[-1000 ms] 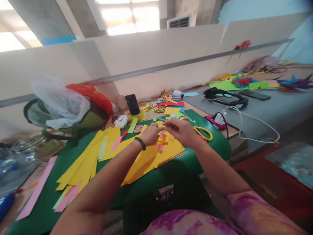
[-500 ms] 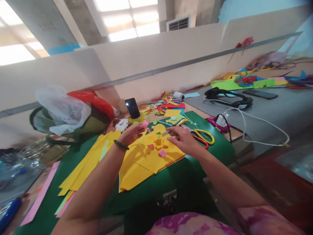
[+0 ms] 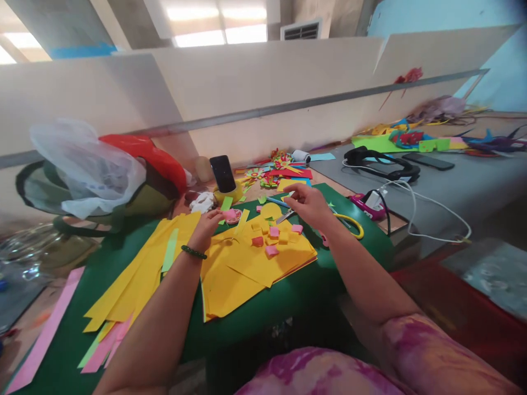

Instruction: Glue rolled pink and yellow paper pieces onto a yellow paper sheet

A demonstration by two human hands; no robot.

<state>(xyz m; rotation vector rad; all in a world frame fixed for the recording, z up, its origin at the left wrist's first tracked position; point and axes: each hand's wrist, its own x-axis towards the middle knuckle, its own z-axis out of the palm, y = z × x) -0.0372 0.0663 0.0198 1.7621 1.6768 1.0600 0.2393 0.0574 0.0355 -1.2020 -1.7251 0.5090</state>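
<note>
My left hand, with a dark green bead bracelet at the wrist, pinches a small pink paper piece beside the yellow sheets. My right hand reaches over the far side of the table, thumb and forefinger apart around a small white round thing, mostly hidden; I cannot tell whether they touch it. Under that hand lie scissors and a yellow scissor handle. Between my hands, several folded yellow and pink paper bits and a yellow paper disc rest on stacked yellow sheets.
Yellow paper strips lie left on the green table cover. Behind stand a phone and colourful paper flowers. A bag is back left; a black headset and white cable are right.
My right hand has moved up and away from the paper bits toward the white round thing. My left hand still pinches pink paper, now lower and slightly left. The view has shifted a little.
</note>
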